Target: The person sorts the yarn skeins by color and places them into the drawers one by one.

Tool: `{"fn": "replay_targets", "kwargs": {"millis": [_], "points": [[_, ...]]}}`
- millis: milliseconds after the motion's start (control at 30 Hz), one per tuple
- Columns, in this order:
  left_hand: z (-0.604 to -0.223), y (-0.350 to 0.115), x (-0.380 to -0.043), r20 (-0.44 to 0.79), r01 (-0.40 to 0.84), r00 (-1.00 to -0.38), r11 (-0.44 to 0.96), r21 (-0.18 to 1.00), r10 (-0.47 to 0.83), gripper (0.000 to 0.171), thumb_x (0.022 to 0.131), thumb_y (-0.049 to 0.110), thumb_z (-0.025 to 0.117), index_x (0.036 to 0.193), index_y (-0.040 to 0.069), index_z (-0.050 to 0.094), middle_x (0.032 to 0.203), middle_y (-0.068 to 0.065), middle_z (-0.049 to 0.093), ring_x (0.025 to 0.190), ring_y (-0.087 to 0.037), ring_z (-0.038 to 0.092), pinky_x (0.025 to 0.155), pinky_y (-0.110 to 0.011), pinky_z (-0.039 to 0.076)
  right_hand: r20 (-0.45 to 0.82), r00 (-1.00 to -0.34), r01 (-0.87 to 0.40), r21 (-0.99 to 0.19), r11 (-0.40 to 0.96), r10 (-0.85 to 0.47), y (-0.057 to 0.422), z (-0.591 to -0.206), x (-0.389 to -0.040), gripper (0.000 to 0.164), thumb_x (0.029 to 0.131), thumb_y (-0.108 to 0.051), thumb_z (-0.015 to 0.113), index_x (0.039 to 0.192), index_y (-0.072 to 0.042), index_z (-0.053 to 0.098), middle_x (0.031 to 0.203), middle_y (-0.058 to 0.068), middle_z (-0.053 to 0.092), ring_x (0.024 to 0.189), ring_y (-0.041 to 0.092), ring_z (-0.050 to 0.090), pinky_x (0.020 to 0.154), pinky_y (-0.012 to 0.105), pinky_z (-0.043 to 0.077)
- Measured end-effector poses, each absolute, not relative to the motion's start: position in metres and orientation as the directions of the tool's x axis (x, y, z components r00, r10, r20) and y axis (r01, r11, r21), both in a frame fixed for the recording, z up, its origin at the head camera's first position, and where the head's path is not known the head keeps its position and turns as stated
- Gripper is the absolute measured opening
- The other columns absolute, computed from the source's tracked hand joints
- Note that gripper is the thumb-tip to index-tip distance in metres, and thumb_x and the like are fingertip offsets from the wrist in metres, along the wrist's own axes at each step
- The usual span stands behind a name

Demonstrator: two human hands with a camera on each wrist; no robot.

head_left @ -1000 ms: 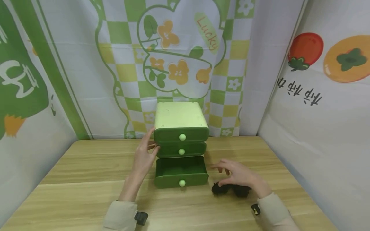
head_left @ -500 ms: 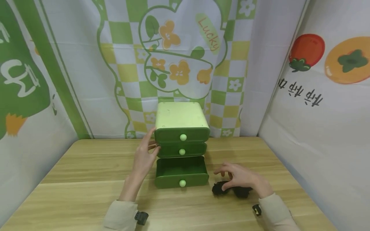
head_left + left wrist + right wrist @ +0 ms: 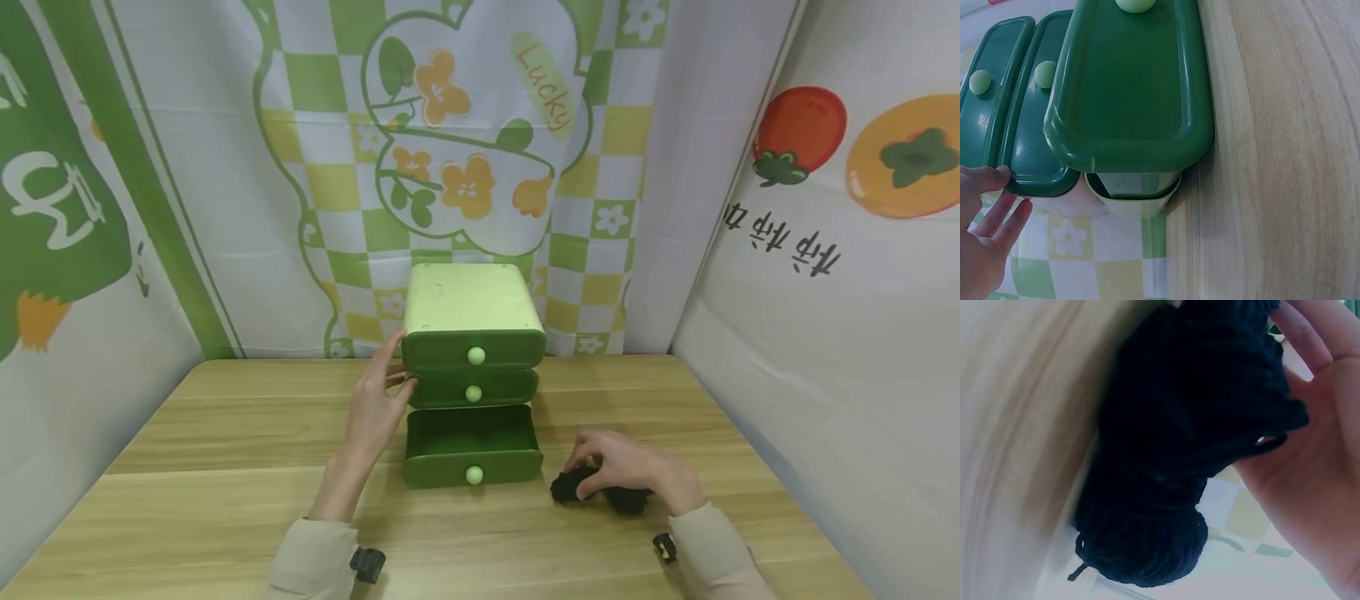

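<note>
A small drawer cabinet (image 3: pixel 472 297) with a pale green top and dark green drawer fronts stands on the table. Its bottom drawer (image 3: pixel 472 433) is pulled out and bare inside. My left hand (image 3: pixel 373 408) rests its fairly straight fingers against the cabinet's left side, by the top drawer (image 3: pixel 442 350) and the middle drawer (image 3: pixel 442 389). Right of the cabinet, my right hand (image 3: pixel 626 462) holds one end of a black yarn bundle (image 3: pixel 573 485), thumb in front and fingers behind. In the right wrist view the yarn (image 3: pixel 1147 425) shows two rounded lobes and a loose strand.
The wooden table (image 3: pixel 225 517) stretches to both sides of the cabinet. A patterned curtain (image 3: pixel 315 192) hangs close behind it, and printed cloth walls (image 3: pixel 840 333) flank the table. Each wrist wears a small black device (image 3: pixel 367 565).
My right hand has lowered from above the yarn, drawing its outstretched fingers in around the left lobe. The left hand stays at the cabinet's side.
</note>
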State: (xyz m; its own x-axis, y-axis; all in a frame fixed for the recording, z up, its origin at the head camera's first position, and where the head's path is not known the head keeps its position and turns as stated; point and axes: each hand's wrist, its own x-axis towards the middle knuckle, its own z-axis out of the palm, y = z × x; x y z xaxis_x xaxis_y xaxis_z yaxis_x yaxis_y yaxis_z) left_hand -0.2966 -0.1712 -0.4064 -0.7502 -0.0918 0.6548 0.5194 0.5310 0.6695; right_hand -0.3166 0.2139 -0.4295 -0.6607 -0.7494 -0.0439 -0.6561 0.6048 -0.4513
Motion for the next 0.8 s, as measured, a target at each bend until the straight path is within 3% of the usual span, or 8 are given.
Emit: {"fn": "replay_targets", "kwargs": {"millis": [367, 800], "points": [[-0.407, -0.1717, -0.2965, 0.662, 0.524, -0.744, 0.536, 0.662, -0.092, 0.083, 0.083, -0.013, 0.07, 0.153, 0.019, 0.038, 0.149, -0.015, 0.047, 0.102, -0.037, 0.068, 0.088, -0.046, 0.062, -0.034, -0.653, -0.663, -0.456, 0.593, -0.756, 0.2122, -0.4315, -0.3183, 0.028, 0.08, -0.036, 0.082, 0.103, -0.021, 0.078, 0.095, -0.011, 0.06, 0.082, 0.006, 0.054, 0.07, 0.019, 0.051], [-0.4052, -0.1704, -0.2951, 0.666, 0.527, -0.741, 0.54, 0.656, -0.085, 0.082, 0.083, -0.013, 0.07, 0.152, 0.019, 0.038, 0.149, -0.015, 0.047, 0.102, -0.037, 0.069, 0.088, -0.047, 0.062, 0.073, -0.599, -0.762, -0.356, 0.541, -0.797, 0.2083, -0.4323, -0.3174, 0.016, 0.079, -0.028, 0.083, 0.093, -0.021, 0.08, 0.089, -0.013, 0.063, 0.075, 0.003, 0.056, 0.065, 0.014, 0.048]]}}
